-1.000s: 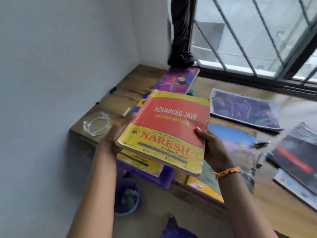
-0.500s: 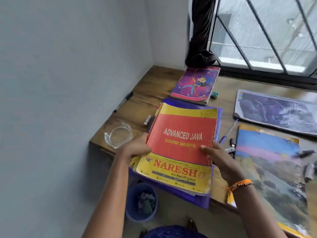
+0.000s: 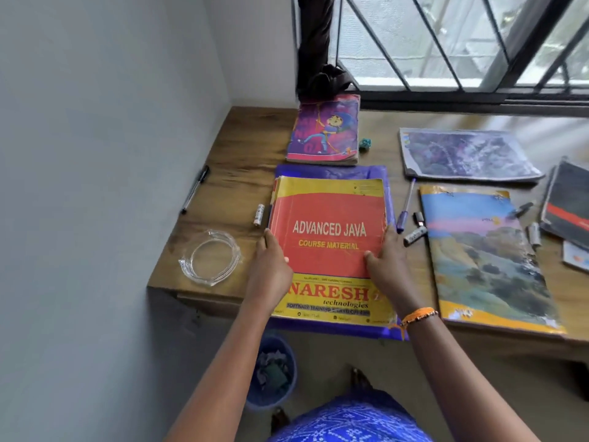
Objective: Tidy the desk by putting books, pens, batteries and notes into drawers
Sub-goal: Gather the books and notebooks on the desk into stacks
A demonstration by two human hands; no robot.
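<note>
- Presently, head view, item one: Java book (image 3: 331,231), red and yellow cover, lying flat at the near edge of the bench (image 3: 236,154), stacked on a purple folder (image 3: 387,186) whose margin shows round it and overhangs the near edge. Judged: squared up on the pile so both can be lifted together toward a drawer; no drawer is in view.
- Left hand (image 3: 271,269): grip on the book's left edge, fingers laid along the side and thumb on the cover; loosely closed round the edge, holding it.
- Right hand (image 3: 385,263): grip on the book's right edge, fingers reaching to the side, thumb on the red panel; an orange wristband (image 3: 417,315) on the wrist. The two hands bracket the book, apparently to steady or align it.
- Cartoon notebook (image 3: 325,129): flat near the far left corner, just beyond the folder.
- Landscape book (image 3: 478,256): flat, right of the Java book, reaching the near edge.
- Grey-purple book (image 3: 462,154): flat toward the far edge, under the window.
- Black pen (image 3: 194,189): at the left edge, against the wall.
- Battery (image 3: 258,214): just left of the Java book, apart from it.
- Purple pen (image 3: 405,205) and dark marker (image 3: 414,235): between the Java book and the landscape book.
- Containers: clear glass dish (image 3: 210,258), near left corner of the bench, nothing visible in it; blue bin (image 3: 274,374) on the floor below the near edge, holding crumpled scraps.
</note>
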